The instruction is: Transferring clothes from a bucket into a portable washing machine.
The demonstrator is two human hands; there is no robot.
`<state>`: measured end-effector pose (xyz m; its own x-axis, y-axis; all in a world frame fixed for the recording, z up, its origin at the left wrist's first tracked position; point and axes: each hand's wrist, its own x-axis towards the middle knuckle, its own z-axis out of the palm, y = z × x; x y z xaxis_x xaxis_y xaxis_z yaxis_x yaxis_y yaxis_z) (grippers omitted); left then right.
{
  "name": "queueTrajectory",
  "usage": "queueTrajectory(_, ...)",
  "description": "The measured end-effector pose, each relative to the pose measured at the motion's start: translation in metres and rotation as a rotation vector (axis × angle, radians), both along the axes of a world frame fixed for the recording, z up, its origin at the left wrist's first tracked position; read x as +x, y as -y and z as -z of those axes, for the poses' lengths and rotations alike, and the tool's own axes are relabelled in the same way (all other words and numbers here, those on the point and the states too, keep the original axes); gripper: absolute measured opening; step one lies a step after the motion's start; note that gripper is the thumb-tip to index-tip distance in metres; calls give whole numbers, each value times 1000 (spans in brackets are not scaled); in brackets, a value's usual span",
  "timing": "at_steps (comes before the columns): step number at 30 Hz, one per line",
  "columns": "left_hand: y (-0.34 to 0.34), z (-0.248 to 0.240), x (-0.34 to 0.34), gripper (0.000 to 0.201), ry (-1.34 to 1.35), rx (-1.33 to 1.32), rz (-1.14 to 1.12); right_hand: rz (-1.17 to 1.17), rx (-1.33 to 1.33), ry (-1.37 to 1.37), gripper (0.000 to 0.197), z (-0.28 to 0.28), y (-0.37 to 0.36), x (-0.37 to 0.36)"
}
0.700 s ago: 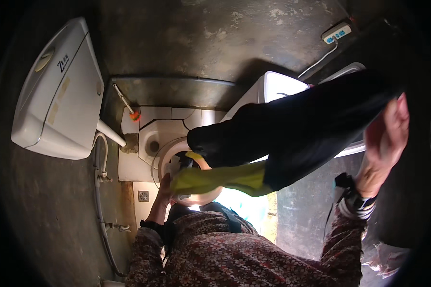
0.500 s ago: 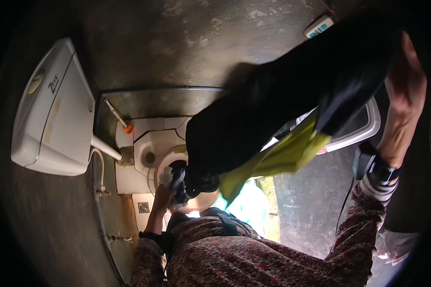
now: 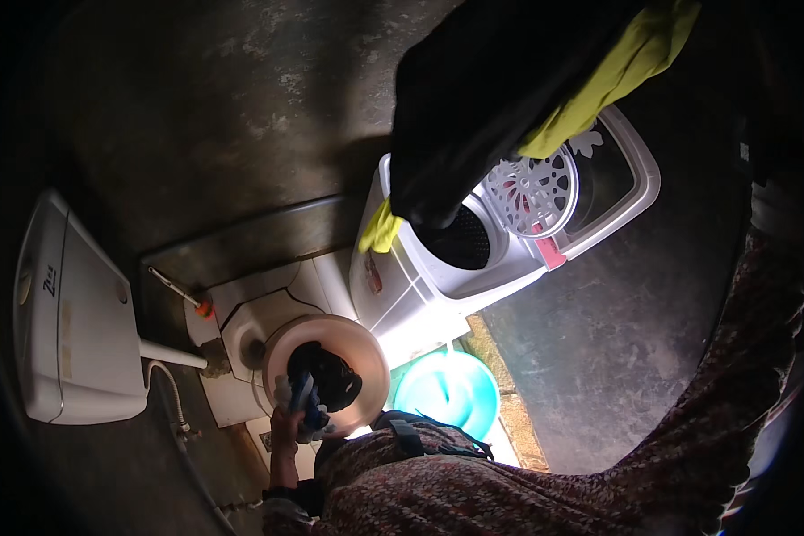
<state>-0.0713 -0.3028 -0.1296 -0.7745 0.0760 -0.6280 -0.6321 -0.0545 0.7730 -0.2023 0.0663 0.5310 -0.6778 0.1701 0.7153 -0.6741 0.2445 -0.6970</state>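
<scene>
My left hand (image 3: 286, 431) grips a bunched blue-grey cloth (image 3: 305, 406) at the near-left rim of a beige basin (image 3: 372, 344). Dark cloth (image 3: 332, 375) lies inside that basin. A large black garment with yellow parts (image 3: 482, 116) hangs from the top of the view, its lower end over the open drum (image 3: 464, 246) of a white washing machine (image 3: 393, 295). My right sleeve (image 3: 732, 357) rises along the right side, but the right hand is outside the picture, so its hold on the garment does not show.
Left of me a white cistern (image 3: 94, 330) hangs on the wall above a squat toilet (image 3: 241, 335). A brush (image 3: 183, 295) leans near it. A turquoise basin (image 3: 473, 384) stands by the machine, whose raised lid (image 3: 639, 174) has a round perforated spin cover (image 3: 531, 192) beside it.
The black garment has moved up and away from the beige basin, uncovering the basin and the machine's drum. My right hand has left the picture; my left stays at the basin with its cloth.
</scene>
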Motion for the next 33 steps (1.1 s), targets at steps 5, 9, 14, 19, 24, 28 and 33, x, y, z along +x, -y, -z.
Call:
queueTrajectory(5,1,36,4,50,-67,73,26,79,-71,4,17,3,-26,-27)
queueTrajectory(9,-6,67,1,53,-92,45,73,145,-116,-3,15,8,-49,-42)
queueTrajectory(14,19,73,22,54,-62,34,-49,-67,-195,144,13,100,-68,-77)
queueTrajectory(19,-19,31,1,46,-3,43,-38,190,-344,369,14,193,-108,-78)
queueTrajectory(24,-28,12,-3,56,-16,-11,5,-286,-574,213,6,235,-188,-98)
queueTrajectory(28,-24,30,0,50,46,-74,-47,303,-382,369,12,281,-182,-83)
queueTrajectory(33,-46,27,-11,44,41,-194,12,595,366,762,16,375,-217,-60)
